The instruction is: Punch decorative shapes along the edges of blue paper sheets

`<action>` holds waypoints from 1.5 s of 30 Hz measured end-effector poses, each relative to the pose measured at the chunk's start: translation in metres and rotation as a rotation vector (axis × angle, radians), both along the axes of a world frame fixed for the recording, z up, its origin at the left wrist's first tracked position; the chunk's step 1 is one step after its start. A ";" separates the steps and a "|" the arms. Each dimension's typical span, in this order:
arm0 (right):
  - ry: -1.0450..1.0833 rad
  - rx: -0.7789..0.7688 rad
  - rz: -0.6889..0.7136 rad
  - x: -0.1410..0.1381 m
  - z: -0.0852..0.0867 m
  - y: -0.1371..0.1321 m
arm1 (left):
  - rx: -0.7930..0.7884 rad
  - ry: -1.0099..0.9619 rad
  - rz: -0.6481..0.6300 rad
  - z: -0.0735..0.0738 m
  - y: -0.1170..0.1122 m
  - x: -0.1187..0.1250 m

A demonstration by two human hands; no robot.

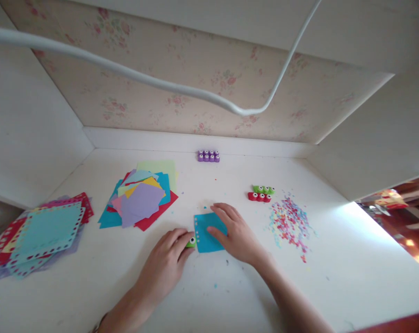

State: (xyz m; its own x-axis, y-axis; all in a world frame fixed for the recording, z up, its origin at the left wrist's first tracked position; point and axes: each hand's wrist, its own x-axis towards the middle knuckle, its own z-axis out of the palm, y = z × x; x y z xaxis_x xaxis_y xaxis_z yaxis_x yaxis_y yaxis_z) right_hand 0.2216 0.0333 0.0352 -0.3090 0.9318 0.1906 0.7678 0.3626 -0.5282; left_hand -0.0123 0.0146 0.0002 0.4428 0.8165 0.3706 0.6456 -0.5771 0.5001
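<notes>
A green craft punch [191, 241] with a star mark on its white top is gripped in the fingers of my left hand [167, 254]. It sits against the left edge of a blue paper square [207, 233], which has a row of small punched holes down that side. My right hand [235, 231] rests on the right part of the paper, thumb and fingers spread, pressing it to the table. The hand covers the paper's right edge.
Plain coloured papers [143, 199] lie stacked left of centre, and hole-edged papers [46, 231] at far left. Purple punches [208, 156] stand near the wall. Green punches [263, 189] and red punches [259, 197] are right, beside scattered confetti [292, 222]. A white cable [153, 82] hangs across above.
</notes>
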 end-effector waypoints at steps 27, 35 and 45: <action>0.783 -0.477 -0.352 0.009 -0.025 -0.010 | -0.222 -0.137 0.039 -0.001 0.000 -0.004; 0.711 -0.414 -0.405 0.006 -0.023 -0.011 | -0.169 -0.143 0.002 -0.001 0.000 -0.004; 0.395 -0.251 -0.336 0.004 -0.025 -0.017 | -0.004 -0.094 -0.051 0.004 -0.001 0.001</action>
